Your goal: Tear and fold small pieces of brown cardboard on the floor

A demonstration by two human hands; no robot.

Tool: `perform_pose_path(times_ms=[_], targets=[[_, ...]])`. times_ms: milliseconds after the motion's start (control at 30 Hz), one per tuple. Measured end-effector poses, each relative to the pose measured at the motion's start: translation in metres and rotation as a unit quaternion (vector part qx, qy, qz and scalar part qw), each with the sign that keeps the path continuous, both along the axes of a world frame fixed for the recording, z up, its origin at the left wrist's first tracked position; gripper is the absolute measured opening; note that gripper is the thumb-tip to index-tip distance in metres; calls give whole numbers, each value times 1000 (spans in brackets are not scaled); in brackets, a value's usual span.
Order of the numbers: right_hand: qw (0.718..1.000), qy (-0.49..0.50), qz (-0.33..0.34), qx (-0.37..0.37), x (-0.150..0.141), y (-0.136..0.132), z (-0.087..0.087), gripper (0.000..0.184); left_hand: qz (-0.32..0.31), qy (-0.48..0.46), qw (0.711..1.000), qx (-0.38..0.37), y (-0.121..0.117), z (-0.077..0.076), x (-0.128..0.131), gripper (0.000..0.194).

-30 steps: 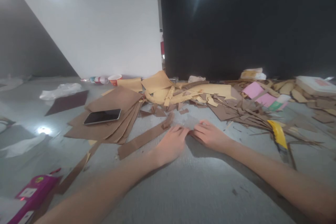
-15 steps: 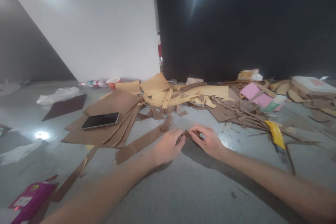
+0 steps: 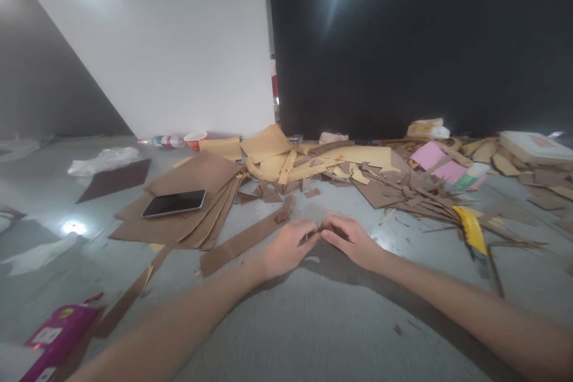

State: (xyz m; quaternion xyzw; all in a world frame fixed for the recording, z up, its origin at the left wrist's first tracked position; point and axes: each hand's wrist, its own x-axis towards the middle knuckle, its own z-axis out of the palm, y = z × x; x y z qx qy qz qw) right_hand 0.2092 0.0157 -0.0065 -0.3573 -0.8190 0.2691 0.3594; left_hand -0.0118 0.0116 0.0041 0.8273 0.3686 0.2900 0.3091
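Note:
Fingertips of my left hand (image 3: 289,246) and my right hand (image 3: 351,240) meet above the middle of the table, both closed in a pinch. Between them is a small brown piece (image 3: 320,228), mostly hidden by the fingers; it looks like the brown sheet material lying around. Just left of my left hand lies a long brown strip (image 3: 237,245) with a small folded bit (image 3: 285,210) on its far end. Beyond the hands are loose brown scraps (image 3: 312,193).
A phone (image 3: 174,203) rests on stacked brown sheets (image 3: 134,230) at left. A purple device (image 3: 67,328) with a red light sits front left. At right, a yellow-handled cutter (image 3: 470,230) lies beside piled offcuts (image 3: 416,191). White and black panels (image 3: 416,42) stand behind.
My fingertips have drawn closer together, covering more of the small brown piece. The whole view has shifted slightly; the things on the table stay put.

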Motion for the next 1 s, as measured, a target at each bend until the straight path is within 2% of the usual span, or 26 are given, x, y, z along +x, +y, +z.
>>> perform_pose_path(times_ms=[133, 333, 467, 667, 1000], targets=[[999, -28, 13, 30, 0, 3, -7, 54, -9, 3, 1000, 2, -1, 3, 0, 31], [999, -25, 21, 36, 1, 2, -3, 54, 6, 9, 1000, -4, -1, 2, 2, 27], [999, -32, 10, 4, 0, 0, 0, 53, 21, -18, 999, -21, 0, 0, 2, 23], [995, -13, 1, -95, -1, -1, 3, 53, 12, -56, 997, -45, 4, -1, 1, 25], [995, -3, -32, -92, -3, 0, 3, 36, 41, -58, 995, -70, 6, -3, 2, 28]])
